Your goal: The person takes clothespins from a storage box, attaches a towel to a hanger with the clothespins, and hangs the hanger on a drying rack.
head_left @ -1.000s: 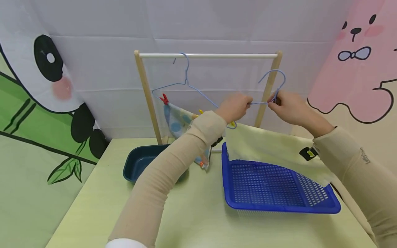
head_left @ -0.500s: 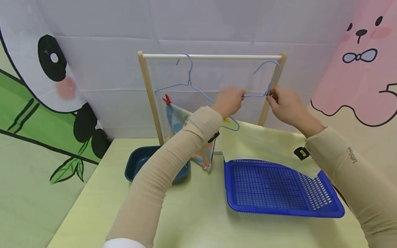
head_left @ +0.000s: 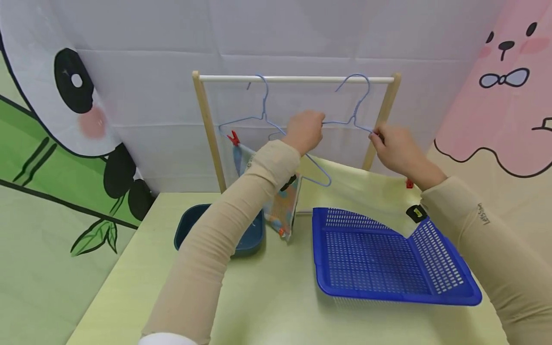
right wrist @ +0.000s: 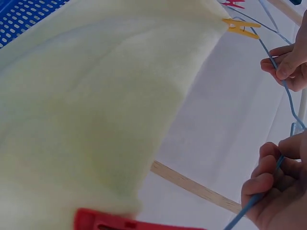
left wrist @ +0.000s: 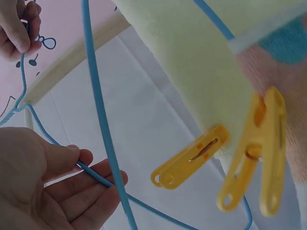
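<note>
My left hand point(head_left: 305, 130) pinches the left shoulder of a blue wire hanger point(head_left: 354, 116), and my right hand point(head_left: 398, 149) grips its right shoulder. The hanger's hook overlaps the white rail point(head_left: 302, 79) in the head view. A pale yellow towel point(head_left: 358, 187) hangs from this hanger, with a yellow clothespin point(left wrist: 192, 155) at one corner and a red clothespin point(right wrist: 120, 220) at the other. To the left, a second blue hanger point(head_left: 264, 103) hangs on the rail. It carries a patterned cloth point(head_left: 282, 213), clipped by a red clothespin point(head_left: 233, 138) and another yellow clothespin point(left wrist: 256, 151).
A blue mesh basket point(head_left: 366, 294) stands on the pale table point(head_left: 276, 306) under the towel. Partly behind my left forearm is a dark teal basin point(head_left: 254, 244). Wooden posts point(head_left: 207, 129) hold up the rail in front of a white backdrop point(head_left: 151, 96).
Both hands raise the hanger and bring it leftward, its hook reaching rail height. My right hand now holds farther out along the shoulder. The towel has lifted off much of the basket.
</note>
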Demonstrator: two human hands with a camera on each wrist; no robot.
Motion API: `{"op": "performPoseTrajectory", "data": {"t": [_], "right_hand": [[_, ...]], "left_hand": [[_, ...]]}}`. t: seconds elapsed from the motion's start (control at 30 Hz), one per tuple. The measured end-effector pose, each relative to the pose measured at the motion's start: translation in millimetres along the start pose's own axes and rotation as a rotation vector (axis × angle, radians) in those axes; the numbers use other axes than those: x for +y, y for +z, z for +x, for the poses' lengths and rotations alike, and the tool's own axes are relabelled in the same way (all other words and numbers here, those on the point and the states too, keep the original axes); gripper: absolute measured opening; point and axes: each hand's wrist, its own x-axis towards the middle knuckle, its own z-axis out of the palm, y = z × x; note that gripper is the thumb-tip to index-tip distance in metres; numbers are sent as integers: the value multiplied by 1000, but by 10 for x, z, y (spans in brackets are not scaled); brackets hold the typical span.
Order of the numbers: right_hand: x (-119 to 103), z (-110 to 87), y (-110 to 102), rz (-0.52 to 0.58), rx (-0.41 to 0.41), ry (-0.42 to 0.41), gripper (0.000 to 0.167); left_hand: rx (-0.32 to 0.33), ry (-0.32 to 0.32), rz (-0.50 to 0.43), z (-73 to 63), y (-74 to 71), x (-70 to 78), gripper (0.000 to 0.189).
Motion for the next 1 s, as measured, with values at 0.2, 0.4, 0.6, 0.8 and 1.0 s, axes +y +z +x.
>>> {"op": "performPoseTrajectory", "data": {"t": [0.2, 0.4, 0.6, 0.8, 1.0], "right_hand": [[23, -6, 16, 38, -20, 35, 26], [-33, 13, 36, 53, 0, 53, 30], [-148, 84, 59, 84, 10, 84, 33], [-197, 128, 84, 113, 7, 120, 34], [-242, 167, 84, 137, -11, 168, 35]], "left_hand": [[36, -46, -59, -10, -22, -153, 25], [80, -45, -125, -32, -20, -247, 20], [139, -95, -162, -17, -18, -328, 24], [116, -149, -146, 53, -18, -352, 29], [91, -209, -101, 123, -80, -350, 33]]}}
